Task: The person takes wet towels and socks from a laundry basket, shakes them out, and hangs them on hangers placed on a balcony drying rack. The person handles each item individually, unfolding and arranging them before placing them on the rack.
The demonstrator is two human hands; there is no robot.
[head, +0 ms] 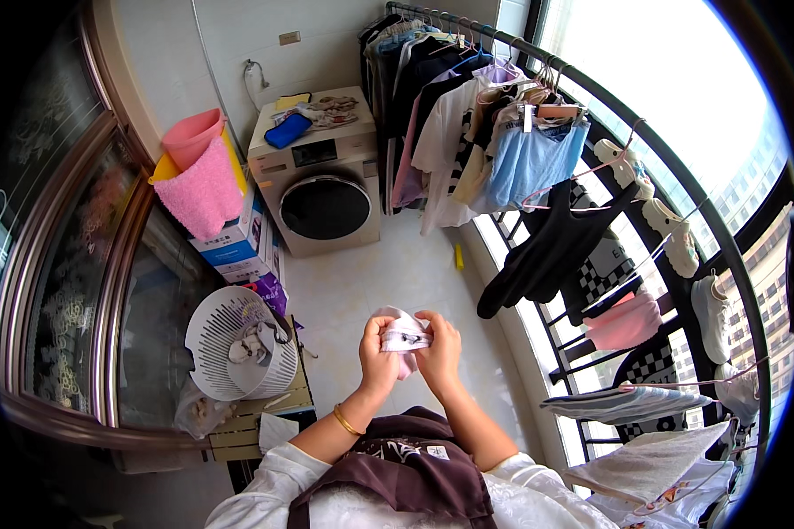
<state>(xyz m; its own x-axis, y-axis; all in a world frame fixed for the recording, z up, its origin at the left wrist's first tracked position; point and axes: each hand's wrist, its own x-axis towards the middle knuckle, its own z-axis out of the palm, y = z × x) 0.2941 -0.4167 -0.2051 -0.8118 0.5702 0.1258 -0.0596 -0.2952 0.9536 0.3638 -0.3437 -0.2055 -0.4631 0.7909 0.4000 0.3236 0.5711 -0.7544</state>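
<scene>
A small white and pale pink cloth item [407, 336], possibly a sock, is stretched between both my hands in front of my apron. My left hand [377, 350] grips its left edge, fingers curled in. On the other edge, my right hand [440, 347] pinches the fabric between thumb and fingers. A dark mark shows on the white band of the cloth. To the left of my hands stands a white slotted plastic laundry basket [202, 344] with a few small crumpled garments [248, 347] inside.
A front-loading washing machine [324, 205] with cloths on top stands ahead. Left of it, a pink towel [202, 188] drapes over a bucket on stacked boxes [238, 248]. Clothes hang from a curved rail [589, 79] at right, including a black tank top [542, 251]. Shoes [671, 235] line the window railing.
</scene>
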